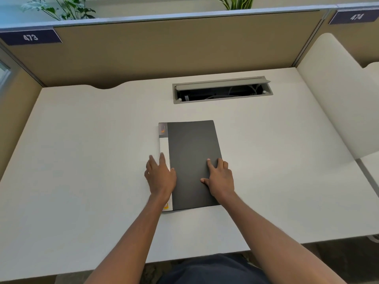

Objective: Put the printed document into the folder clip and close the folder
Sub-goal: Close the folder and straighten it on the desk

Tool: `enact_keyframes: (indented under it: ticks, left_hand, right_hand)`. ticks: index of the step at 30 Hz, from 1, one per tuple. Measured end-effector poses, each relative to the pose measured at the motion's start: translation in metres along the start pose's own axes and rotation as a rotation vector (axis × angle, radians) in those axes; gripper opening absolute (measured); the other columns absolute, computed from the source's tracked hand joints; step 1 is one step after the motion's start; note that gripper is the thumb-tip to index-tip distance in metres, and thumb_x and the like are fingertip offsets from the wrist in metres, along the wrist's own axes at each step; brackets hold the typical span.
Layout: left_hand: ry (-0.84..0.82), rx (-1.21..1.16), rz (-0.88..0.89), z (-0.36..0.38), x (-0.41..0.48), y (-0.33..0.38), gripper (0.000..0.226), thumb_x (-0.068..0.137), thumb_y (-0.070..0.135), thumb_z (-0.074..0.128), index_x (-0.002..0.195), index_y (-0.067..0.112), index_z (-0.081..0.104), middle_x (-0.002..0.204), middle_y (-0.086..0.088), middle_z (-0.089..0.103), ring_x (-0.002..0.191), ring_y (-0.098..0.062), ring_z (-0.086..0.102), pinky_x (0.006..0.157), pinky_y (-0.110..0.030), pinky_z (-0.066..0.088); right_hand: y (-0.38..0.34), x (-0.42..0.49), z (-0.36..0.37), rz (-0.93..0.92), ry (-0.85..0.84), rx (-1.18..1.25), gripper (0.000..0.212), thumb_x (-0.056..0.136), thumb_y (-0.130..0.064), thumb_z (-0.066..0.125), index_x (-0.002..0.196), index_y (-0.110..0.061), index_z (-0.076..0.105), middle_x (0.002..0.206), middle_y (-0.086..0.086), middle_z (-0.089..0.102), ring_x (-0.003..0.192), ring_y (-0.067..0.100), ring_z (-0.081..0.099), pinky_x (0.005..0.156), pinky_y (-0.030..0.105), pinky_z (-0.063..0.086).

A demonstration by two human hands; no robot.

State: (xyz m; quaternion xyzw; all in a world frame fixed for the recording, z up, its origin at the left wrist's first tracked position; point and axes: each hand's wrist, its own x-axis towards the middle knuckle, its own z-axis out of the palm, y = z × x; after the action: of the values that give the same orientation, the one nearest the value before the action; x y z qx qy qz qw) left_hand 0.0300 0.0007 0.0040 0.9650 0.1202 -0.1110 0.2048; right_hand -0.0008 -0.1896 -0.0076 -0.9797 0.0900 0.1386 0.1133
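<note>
We see bright, even, soft light from overhead, no harsh glare anywhere. The white desk (82, 160) reads almost flat, with only faint shadows hugging the forearms. Pretty sharp in the middle, softer toward the corners. The wide-angle lens bows the partition (164, 50) and the desk edges noticeably. The plants (61, 7) up top look washed out.

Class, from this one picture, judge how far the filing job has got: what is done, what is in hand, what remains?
Done, apparently: the dark grey plastic folder lies closed on the white desk; no loose paper shows. Whether the document is clipped inside cannot be seen. In hand: the left hand rests on the white spine strip, the right hand lies flat on the cover. Left: seemingly nothing.
</note>
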Motion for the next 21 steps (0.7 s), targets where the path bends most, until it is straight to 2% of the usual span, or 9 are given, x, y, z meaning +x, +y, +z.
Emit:
enact_keyframes:
  ticks: [5,9,12,14,18,21]
  left_hand:
    - [-0.023,-0.129,-0.11,0.0,0.0,-0.002,0.075,0.098,0.028,0.058,0.161,0.012,0.023,0.15,-0.02,0.047,0.139,-0.04,0.041,0.112,-0.05,0.039]
    - [-0.026,-0.25,-0.207,0.002,0.005,0.004,0.071,0.097,0.024,0.061,0.157,0.005,0.029,0.141,-0.023,0.054,0.134,-0.042,0.048,0.11,-0.05,0.043]
    - [-0.029,-0.439,-0.313,0.001,0.013,0.002,0.046,0.092,0.02,0.064,0.133,0.002,0.055,0.13,-0.021,0.062,0.122,-0.042,0.058,0.102,-0.049,0.051]
    - [-0.035,-0.608,-0.294,-0.001,0.015,-0.005,0.026,0.09,0.014,0.062,0.115,0.005,0.065,0.116,-0.017,0.07,0.105,-0.038,0.067,0.093,-0.051,0.058]
    - [-0.143,-0.929,-0.274,-0.004,0.015,-0.019,0.033,0.098,0.007,0.061,0.127,0.022,0.054,0.119,-0.008,0.068,0.096,-0.027,0.07,0.075,-0.041,0.061]
    - [-0.205,-1.035,-0.303,-0.004,0.015,-0.025,0.037,0.1,0.006,0.062,0.13,0.026,0.053,0.12,-0.006,0.067,0.097,-0.028,0.07,0.068,-0.037,0.059]
  right_hand:
    - [0.001,0.0,0.003,-0.002,0.018,-0.018,0.078,0.092,-0.056,0.059,0.156,-0.026,0.026,0.148,0.011,0.034,0.135,0.029,0.035,0.104,0.038,0.044]
    - [0.003,0.0,0.003,-0.007,0.017,-0.009,0.079,0.091,-0.056,0.06,0.156,-0.026,0.026,0.149,0.011,0.034,0.136,0.03,0.034,0.106,0.039,0.043]
    - [0.006,0.001,0.003,-0.018,0.01,0.005,0.079,0.091,-0.055,0.061,0.156,-0.027,0.027,0.151,0.011,0.032,0.137,0.03,0.032,0.108,0.039,0.041]
    - [0.009,0.002,0.003,-0.021,0.004,0.025,0.079,0.09,-0.056,0.062,0.156,-0.029,0.027,0.153,0.01,0.031,0.139,0.03,0.031,0.111,0.039,0.039]
    - [0.013,0.004,0.002,-0.023,-0.01,0.07,0.077,0.09,-0.057,0.062,0.155,-0.031,0.031,0.153,0.01,0.031,0.141,0.029,0.029,0.114,0.039,0.036]
    - [0.019,0.008,-0.003,0.026,0.026,0.292,0.059,0.093,-0.05,0.062,0.146,-0.03,0.048,0.147,0.01,0.036,0.138,0.029,0.036,0.113,0.04,0.037]
